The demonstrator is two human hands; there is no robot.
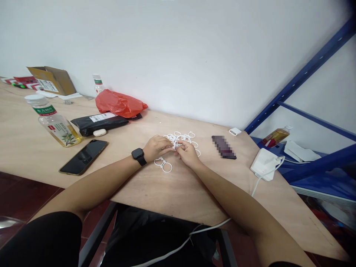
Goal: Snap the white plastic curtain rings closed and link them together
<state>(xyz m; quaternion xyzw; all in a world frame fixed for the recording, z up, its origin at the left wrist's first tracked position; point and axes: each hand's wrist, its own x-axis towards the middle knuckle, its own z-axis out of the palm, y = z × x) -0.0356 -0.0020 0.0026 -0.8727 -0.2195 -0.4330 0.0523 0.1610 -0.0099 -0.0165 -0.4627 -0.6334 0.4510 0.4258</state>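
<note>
My left hand [156,147], with a black watch [138,156] on its wrist, is closed in a pinch at the middle of the table. Facing it, my right hand [189,152] pinches too. Between the fingertips of both hands is a small white plastic ring [175,145], partly hidden by the fingers. Behind the hands lies a loose pile of similar white rings [187,138], each a thin hoop with a small clip-like part. Two more white rings [163,165] lie joined or touching in front of my left hand.
A bottle [59,128], phone [84,157], black package [100,123] and red plastic bag [119,104] stand or lie at left. At right are a dark phone [224,147], a white charger [264,165] with a cable, and a blue metal frame [303,70]. The wall borders the table's back.
</note>
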